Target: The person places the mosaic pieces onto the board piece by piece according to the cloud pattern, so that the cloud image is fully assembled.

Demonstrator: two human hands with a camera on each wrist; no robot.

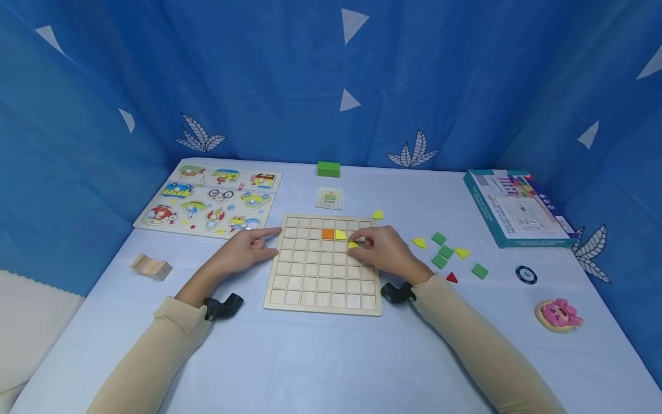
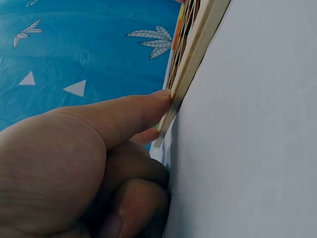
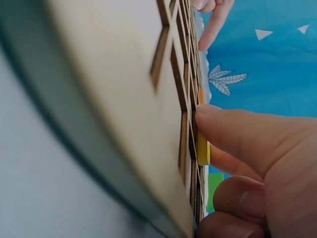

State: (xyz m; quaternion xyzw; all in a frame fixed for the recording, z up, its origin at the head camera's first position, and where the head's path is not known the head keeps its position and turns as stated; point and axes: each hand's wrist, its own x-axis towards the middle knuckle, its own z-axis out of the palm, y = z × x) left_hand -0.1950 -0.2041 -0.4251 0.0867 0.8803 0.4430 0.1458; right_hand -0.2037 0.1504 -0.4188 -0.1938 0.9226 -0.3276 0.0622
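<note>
A wooden grid board (image 1: 323,284) lies flat in the middle of the table. My left hand (image 1: 242,252) touches its left edge with thumb and index fingertips, the other fingers folded under; the left wrist view shows the thumb (image 2: 133,116) against the rim. Over the upper right cells, my right hand (image 1: 387,250) pinches a yellow quarter-circle tile (image 3: 203,150) between thumb and fingers, close over the grid. An orange square tile (image 1: 328,234) and another yellow quarter-circle tile (image 1: 340,234) sit side by side in cells near the top.
Right of the board lie several green square tiles (image 1: 446,251), loose yellow quarter circles (image 1: 419,243) and a red triangle (image 1: 452,278). A pattern card (image 1: 330,198) and green block (image 1: 328,169) stand behind. Around them are a vehicle puzzle (image 1: 204,201), wooden block (image 1: 151,267), box (image 1: 522,210) and pink figure (image 1: 558,314).
</note>
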